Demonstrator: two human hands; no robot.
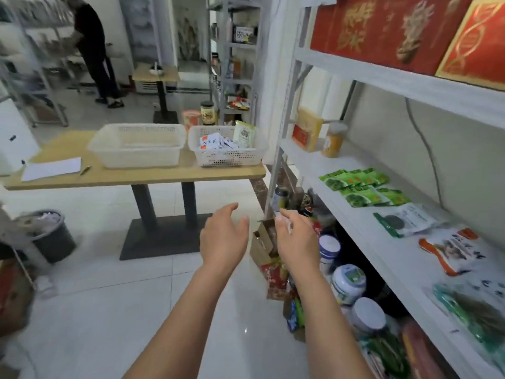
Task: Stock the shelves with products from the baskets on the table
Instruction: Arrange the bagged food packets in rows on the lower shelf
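Note:
Two white plastic baskets stand on the wooden table point(153, 176). The left basket point(136, 157) looks bare inside. The right basket point(226, 157) holds several white-and-orange packets and one pale green packet point(244, 135) standing upright. My left hand point(222, 239) and my right hand point(296, 239) hang in the air in front of me, below the table's right end, fingers relaxed and holding nothing. The white shelf unit point(363, 228) on my right carries green packets point(360, 187), a white-green pouch point(404, 221) and an orange-white packet point(451, 250).
Red gift boxes point(390, 31) fill the top shelf. Tubs and jars point(348, 283) crowd the bottom shelf and floor. A grey waste bin point(50, 236) stands at left. Paper point(52, 168) and a pen lie on the table. Another person point(94, 50) stands far back by other shelving.

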